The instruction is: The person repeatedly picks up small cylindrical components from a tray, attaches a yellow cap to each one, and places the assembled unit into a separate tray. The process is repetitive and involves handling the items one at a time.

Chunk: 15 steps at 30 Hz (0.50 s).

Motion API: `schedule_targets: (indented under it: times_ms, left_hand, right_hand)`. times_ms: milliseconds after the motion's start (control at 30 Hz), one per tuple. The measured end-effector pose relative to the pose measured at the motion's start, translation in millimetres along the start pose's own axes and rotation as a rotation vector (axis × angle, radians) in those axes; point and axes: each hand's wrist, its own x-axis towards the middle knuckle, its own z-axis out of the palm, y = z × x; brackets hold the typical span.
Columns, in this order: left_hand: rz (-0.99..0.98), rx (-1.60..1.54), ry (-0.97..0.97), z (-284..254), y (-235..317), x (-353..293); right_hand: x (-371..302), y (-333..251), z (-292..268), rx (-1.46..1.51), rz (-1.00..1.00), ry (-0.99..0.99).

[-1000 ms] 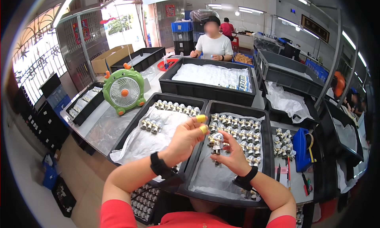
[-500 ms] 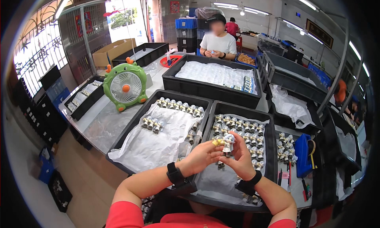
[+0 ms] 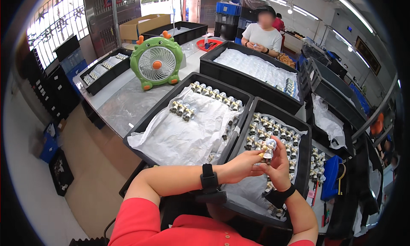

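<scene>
Figurine (image 3: 269,147) is pinched between the left hand (image 3: 243,166) and right hand (image 3: 280,171), above a black tray (image 3: 304,156) holding rows of similar figurines (image 3: 283,131); beyond a second, paper-lined tray (image 3: 222,84) stands a green fan (image 3: 156,63), and farther off a co-worker (image 3: 262,34).

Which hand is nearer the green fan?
Left. The left hand is in front of the green fan and to its right; the right hand, holding a figurine, is farther right.
</scene>
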Motion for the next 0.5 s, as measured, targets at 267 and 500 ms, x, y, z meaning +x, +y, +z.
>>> schedule_targets:
  times_ms: [267, 500]
  left_hand:
    - [-0.006, 0.108, 0.014, -1.4, -1.9, -0.7]
    - [-0.167, 0.626, -0.388, 7.0, -15.8, -11.4]
  right_hand:
    - [2.6, 2.8, -1.3, -0.004, 0.024, -0.007]
    - [6.7, -7.1, -5.3, -0.051, -0.002, 0.135]
